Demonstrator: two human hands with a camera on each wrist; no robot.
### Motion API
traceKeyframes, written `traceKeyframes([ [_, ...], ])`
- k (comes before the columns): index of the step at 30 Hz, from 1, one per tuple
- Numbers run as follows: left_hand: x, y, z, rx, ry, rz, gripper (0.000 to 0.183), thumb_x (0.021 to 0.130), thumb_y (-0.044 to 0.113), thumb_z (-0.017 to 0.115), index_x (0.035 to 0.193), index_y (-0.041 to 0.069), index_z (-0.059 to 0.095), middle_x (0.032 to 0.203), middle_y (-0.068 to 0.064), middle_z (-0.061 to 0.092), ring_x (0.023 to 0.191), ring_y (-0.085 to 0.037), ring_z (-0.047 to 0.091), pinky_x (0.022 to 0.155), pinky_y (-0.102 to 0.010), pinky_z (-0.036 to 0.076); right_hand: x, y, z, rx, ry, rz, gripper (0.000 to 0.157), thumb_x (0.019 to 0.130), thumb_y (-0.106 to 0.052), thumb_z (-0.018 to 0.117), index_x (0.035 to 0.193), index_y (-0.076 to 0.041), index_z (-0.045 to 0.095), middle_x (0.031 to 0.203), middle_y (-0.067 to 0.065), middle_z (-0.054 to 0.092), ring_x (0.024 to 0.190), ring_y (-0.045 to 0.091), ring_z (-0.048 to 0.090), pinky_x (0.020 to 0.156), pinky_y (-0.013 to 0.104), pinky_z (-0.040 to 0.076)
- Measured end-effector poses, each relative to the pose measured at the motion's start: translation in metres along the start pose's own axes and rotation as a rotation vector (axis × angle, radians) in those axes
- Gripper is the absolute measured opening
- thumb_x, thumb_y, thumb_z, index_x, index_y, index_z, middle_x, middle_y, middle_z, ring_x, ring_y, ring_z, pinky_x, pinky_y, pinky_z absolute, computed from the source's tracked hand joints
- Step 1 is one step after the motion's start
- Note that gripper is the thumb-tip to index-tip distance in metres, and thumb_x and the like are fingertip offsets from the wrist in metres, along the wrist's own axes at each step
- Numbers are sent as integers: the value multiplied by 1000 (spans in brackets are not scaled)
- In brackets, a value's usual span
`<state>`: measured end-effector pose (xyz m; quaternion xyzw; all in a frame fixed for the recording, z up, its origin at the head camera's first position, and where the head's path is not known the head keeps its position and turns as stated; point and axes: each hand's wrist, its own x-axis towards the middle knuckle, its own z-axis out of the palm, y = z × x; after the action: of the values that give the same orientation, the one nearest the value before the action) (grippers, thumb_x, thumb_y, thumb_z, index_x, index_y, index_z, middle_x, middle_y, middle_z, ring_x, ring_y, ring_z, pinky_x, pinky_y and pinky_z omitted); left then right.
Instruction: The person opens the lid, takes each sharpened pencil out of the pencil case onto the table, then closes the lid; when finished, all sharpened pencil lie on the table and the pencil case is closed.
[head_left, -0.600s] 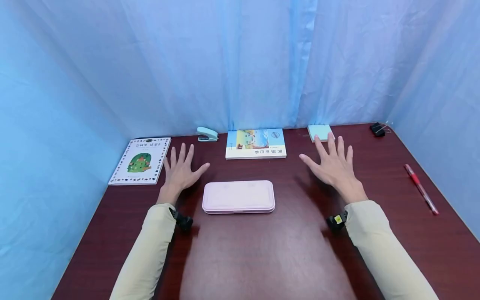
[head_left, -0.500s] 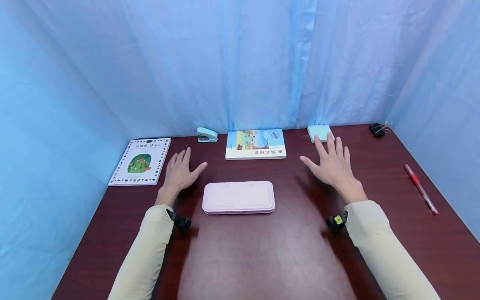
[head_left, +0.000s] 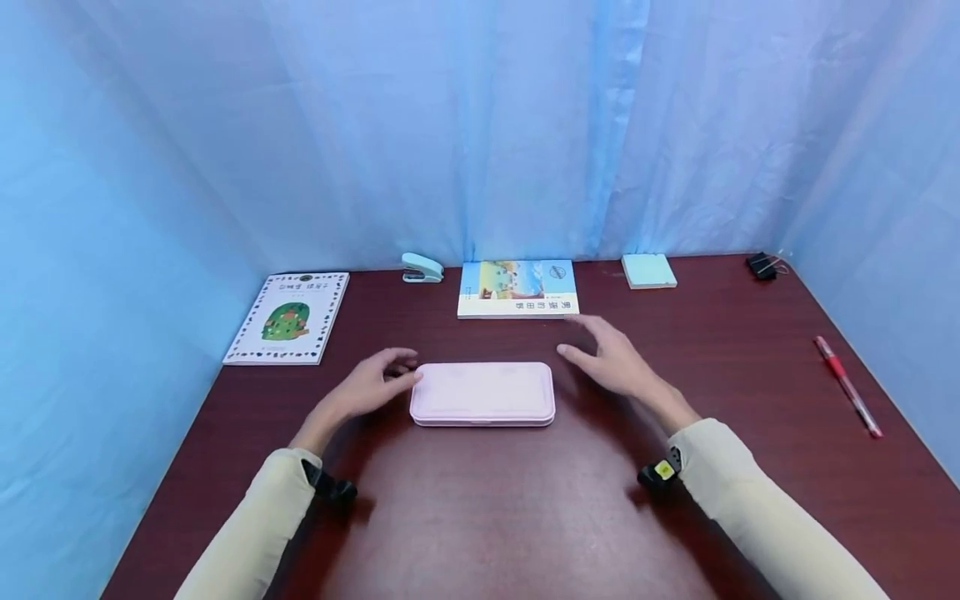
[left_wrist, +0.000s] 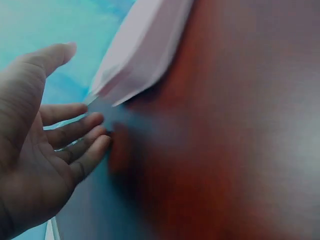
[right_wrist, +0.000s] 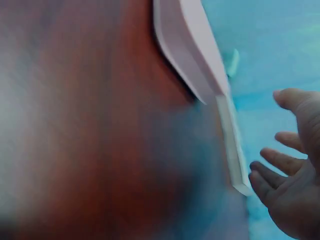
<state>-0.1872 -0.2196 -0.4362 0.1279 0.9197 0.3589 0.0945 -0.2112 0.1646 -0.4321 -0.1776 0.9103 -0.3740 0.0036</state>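
Pink case (head_left: 483, 393) lies between loosely bent, slightly parted fingers: left hand (head_left: 366, 387) just beside its left end, contact unclear, right hand (head_left: 617, 362) near its right end. It sits midway across the desk (head_left: 487, 508), stapler (head_left: 423, 267) near the far edge, red pen (head_left: 847, 386) near the right edge.

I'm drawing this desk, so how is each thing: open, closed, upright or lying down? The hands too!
Pink pencil case: closed, flat
White picture book: closed, flat
Landscape-cover book: closed, flat
Mint stapler: upright
Sticky-note pad: lying flat
Black binder clip: too small to tell
Red pen: lying down, cap unclear
Blue curtain: hanging down
Left hand: open, empty
Right hand: open, empty
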Motion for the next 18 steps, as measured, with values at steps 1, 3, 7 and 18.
traceKeyframes([
  [1,-4,1,4,3,-11,24,59,85,42,62,131,7,48,118,-9,55,107,-23,54,90,-40,43,-1,-1,5,41,-7,5,64,86,-44,60,137,-10,43,136,8,44,125,26,41,99,46,33],
  [3,-11,1,11,31,-19,71,68,82,43,67,134,7,44,121,-9,52,107,-22,52,89,-39,44,-5,-3,15,120,-30,4,60,85,-42,62,135,-12,46,133,6,48,121,25,45,98,45,35],
  [7,-20,2,23,97,-9,148,91,71,50,74,141,8,34,128,-8,43,114,-20,46,94,-39,39,-12,-11,31,166,-96,-52,56,83,-38,67,130,-12,51,128,4,52,116,22,49,97,42,37],
  [18,-14,12,51,185,92,221,100,64,46,78,141,2,31,133,-11,34,120,-24,33,99,-41,32,-29,-28,47,-130,-212,-246,82,75,-40,74,141,-8,37,143,14,33,130,28,30,101,46,30],
])
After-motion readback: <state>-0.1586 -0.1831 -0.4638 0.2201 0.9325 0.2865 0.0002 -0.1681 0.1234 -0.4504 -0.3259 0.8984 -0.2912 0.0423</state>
